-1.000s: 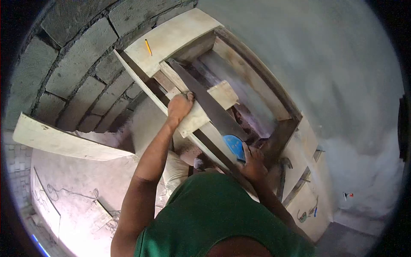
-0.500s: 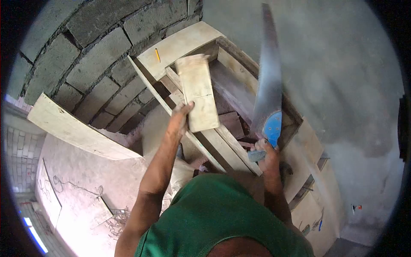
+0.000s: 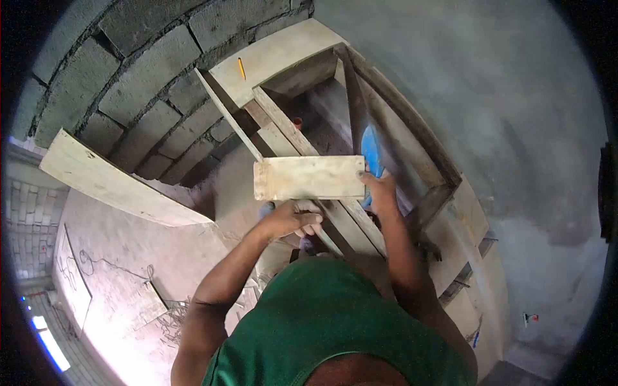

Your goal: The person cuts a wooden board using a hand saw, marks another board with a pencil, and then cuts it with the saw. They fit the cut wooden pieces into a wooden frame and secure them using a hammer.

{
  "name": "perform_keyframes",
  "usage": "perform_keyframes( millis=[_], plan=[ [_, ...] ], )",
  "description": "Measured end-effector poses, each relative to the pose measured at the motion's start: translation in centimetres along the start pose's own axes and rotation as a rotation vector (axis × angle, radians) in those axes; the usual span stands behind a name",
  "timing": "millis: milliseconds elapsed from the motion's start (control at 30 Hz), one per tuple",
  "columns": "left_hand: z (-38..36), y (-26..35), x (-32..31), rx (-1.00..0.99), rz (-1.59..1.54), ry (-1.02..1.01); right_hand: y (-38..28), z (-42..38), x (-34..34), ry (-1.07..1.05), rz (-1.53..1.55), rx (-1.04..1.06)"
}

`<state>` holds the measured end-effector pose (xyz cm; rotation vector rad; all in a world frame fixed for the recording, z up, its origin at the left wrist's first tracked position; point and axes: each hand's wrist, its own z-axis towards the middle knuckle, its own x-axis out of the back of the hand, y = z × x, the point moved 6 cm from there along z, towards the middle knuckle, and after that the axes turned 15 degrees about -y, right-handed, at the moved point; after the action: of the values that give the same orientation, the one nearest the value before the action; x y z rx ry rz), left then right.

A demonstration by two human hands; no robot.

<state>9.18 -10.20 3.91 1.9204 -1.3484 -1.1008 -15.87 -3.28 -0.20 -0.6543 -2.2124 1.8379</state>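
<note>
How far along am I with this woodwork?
The wooden frame looks largely assembled, its long rails in place. In hand: your right hand holds the saw and a loose board; your left hand is just below it. Perhaps left: the frame's middle, which is uncovered.

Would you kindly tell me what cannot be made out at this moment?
All in the head view:
- Handle of the handsaw: mostly hidden by the right hand and the wooden board.
- Board's underside: faces away.
- Saw teeth: too blurred.
- Any lettering on the yellow pencil: too small.
- Dark object at far right: cut off by the lens edge.
</note>
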Motion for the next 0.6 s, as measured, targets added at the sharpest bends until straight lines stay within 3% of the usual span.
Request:
perform_keyframes(
  millis=[33, 67, 100, 133, 167, 200, 267, 300, 367, 467, 500, 533, 600],
  plan=[
    [-0.8, 0.3, 0.9, -0.165, 0.05, 0.096, -1.2, 0.1, -0.1, 0.02, 0.06, 0.025],
    [-1.5, 2.2, 2.6, -0.476, 0.36, 0.337, -1.3, 0.7, 0.2, 0.024, 0.054, 0.014],
    [-3.9, 5.8, 3.0, -0.283, 0.464, 0.569, -1.7, 1.3, 0.6, 0.015, -0.02, 0.009],
    [-4.7, 7.4, 4.0, -0.46, 0.785, 0.878, -2.1, 2.0, 0.9, 0.005, -0.093, 0.008],
    [-3.4, 7.4, 6.1, -0.363, 1.04, 1.0, -0.8, 3.1, 1.9, 0.057, -0.204, 0.025],
    [-1.7, 7.1, 7.8, -0.368, 1.037, 0.998, -0.5, 3.8, 2.1, 0.06, -0.208, 0.026],
    [1.9, 5.7, 10.2, -0.131, 1.236, 0.967, -0.6, 4.8, 2.1, 0.088, -0.506, -0.024],
    [3.2, 5.2, 10.3, -0.012, 1.35, 0.936, -0.8, 5.0, 2.2, 0.086, -0.511, -0.025],
    [4.4, 4.1, 10.9, -0.014, 1.309, 0.928, -2.1, 5.0, 2.1, 0.161, -0.908, 0.041],
    [4.8, 4.7, 10.8, -0.013, 1.254, 0.967, -5.3, 2.8, 3.1, 0.183, -1.079, 0.146],
    [4.7, 4.9, 10.7, -0.007, 1.233, 1.015, -5.4, 1.4, 4.0, 0.283, -1.212, 0.289],
    [5.1, 4.9, 10.5, -0.007, 1.231, 1.011, -6.8, -0.3, 3.2, 0.283, -1.213, 0.284],
    [5.5, 4.8, 10.5, 0.045, 1.202, 1.068, -9.4, -3.7, 2.3, 0.167, -0.727, -0.127]
  ],
)
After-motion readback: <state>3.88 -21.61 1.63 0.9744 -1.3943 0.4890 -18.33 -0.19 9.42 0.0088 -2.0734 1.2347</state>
